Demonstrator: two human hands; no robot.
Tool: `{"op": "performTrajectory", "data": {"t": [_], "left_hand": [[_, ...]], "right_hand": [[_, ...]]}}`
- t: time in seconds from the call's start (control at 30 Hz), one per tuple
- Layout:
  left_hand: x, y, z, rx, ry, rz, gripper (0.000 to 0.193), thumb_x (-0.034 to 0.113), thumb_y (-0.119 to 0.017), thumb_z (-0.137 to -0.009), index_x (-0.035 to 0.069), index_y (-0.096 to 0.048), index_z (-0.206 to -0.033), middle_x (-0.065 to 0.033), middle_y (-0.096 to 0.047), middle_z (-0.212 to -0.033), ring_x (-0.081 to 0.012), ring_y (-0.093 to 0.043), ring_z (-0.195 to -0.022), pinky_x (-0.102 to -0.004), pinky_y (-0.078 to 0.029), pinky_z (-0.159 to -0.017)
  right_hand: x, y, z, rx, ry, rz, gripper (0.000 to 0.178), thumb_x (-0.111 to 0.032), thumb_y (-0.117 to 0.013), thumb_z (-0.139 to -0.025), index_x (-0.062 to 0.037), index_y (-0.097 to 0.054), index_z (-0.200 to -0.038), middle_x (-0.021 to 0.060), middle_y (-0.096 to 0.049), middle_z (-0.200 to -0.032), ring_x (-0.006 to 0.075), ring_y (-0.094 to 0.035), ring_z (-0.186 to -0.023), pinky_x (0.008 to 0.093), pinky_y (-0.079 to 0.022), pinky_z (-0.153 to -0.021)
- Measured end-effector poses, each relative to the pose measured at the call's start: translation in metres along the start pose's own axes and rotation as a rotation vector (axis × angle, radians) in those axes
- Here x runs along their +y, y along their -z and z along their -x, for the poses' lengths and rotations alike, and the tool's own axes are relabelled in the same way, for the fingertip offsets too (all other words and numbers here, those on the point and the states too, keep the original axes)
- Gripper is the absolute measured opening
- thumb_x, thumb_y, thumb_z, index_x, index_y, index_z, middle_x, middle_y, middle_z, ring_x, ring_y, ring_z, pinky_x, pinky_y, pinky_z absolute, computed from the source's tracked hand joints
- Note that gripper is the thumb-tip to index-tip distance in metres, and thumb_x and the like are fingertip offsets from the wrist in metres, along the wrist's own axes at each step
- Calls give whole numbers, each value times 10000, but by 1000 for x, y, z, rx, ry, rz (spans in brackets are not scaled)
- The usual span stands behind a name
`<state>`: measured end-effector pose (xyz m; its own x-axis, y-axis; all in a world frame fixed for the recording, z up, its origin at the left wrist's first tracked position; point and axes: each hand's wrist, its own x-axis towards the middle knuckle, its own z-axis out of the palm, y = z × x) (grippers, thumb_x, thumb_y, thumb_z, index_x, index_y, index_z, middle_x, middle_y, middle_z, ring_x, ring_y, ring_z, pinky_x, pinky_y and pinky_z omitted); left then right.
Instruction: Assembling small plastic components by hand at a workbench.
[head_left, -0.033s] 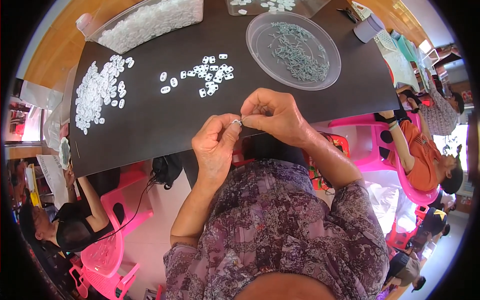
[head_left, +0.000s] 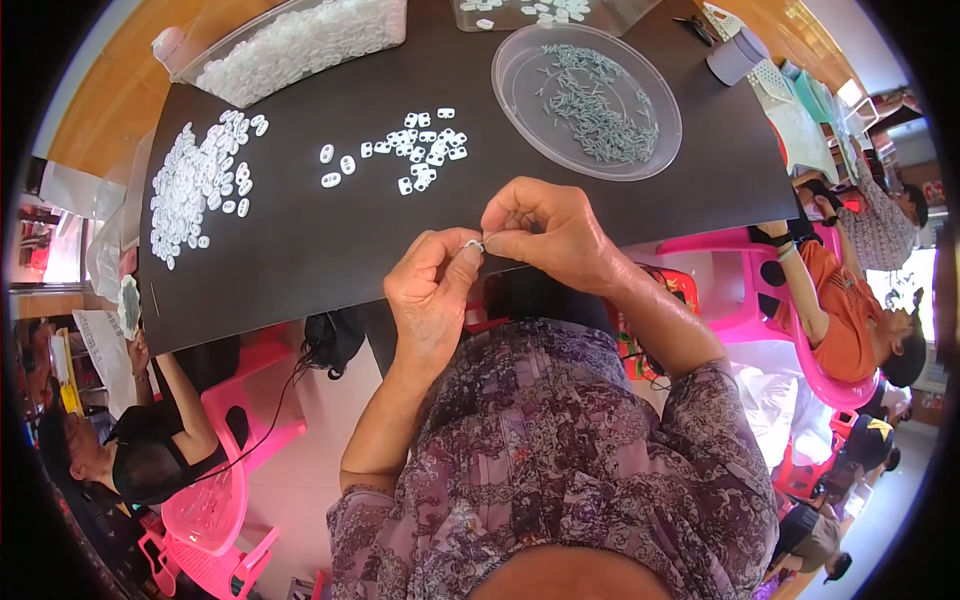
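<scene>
Over the table's near edge, my left hand (head_left: 430,285) pinches a small white plastic piece (head_left: 473,244) between thumb and fingertips. My right hand (head_left: 545,235) meets it from the right, thumb and forefinger closed at the piece's edge; whatever they grip is too small to make out. Just beyond the hands lies a loose group of white square-ended plastic pieces with dark holes (head_left: 430,150). Three white oval pieces (head_left: 347,164) rest to their left. Farther right, a round clear plastic tray (head_left: 507,110) carries many thin grey screw-like pins (head_left: 600,110).
A heap of white oval pieces (head_left: 200,175) covers the table's left end. Behind it stands a clear bin (head_left: 290,50) full of white parts. At the far right are a grey-lidded cup (head_left: 738,56) and pliers (head_left: 697,30). Other people sit on pink chairs at both sides.
</scene>
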<state>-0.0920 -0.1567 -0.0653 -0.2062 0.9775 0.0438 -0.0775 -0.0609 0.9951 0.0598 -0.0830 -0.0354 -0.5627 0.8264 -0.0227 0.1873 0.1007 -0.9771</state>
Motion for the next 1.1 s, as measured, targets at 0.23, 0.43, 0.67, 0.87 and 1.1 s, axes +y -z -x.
{"op": "performTrajectory", "data": {"t": [0.23, 0.43, 0.67, 0.87, 1.1], "left_hand": [[1, -1, -1, -7, -149, -210, 130, 78, -626, -858, -47, -633, -895, -2, -547, -738, -65, -491, -642, -201, -409, -568], [-3, -2, 1, 55, -267, -352, 80, 20, -620, -830, -34, -634, -887, -35, -538, -699, -91, -501, -606, -227, -413, -547], [1, 2, 1, 77, 4, -2, 87, 10, -613, -835, -34, -645, -904, -23, -548, -732, -70, -506, -620, -213, -417, -549], [-2, 8, 0, 64, 45, 52, 128, 64, -612, -865, -47, -636, -923, -33, -614, -780, -62, -527, -620, -183, -428, -545], [2, 9, 4, 129, -56, -50, 110, 49, -610, -862, -48, -634, -910, -30, -613, -766, -62, -528, -614, -181, -434, -546]], "right_hand": [[-2, -2, 0, 3, 7, 31, 105, -24, -651, -765, 12, -593, -846, 0, -577, -718, 40, -521, -665, 210, -444, -600], [3, -9, -3, 4, -19, -2, 100, -21, -651, -778, 15, -594, -852, 6, -587, -750, 42, -535, -690, 202, -445, -613], [2, -14, -4, 31, -40, -95, 95, -21, -631, -802, 21, -602, -882, 22, -611, -786, 60, -569, -742, 207, -470, -661], [2, -19, -3, 40, 2, 41, 82, -26, -629, -799, 12, -606, -868, 9, -609, -773, 50, -554, -729, 204, -457, -656], [4, -33, -8, 86, 166, 202, 62, -7, -617, -777, 9, -590, -831, 41, -578, -736, 88, -530, -687, 246, -431, -605]]}}
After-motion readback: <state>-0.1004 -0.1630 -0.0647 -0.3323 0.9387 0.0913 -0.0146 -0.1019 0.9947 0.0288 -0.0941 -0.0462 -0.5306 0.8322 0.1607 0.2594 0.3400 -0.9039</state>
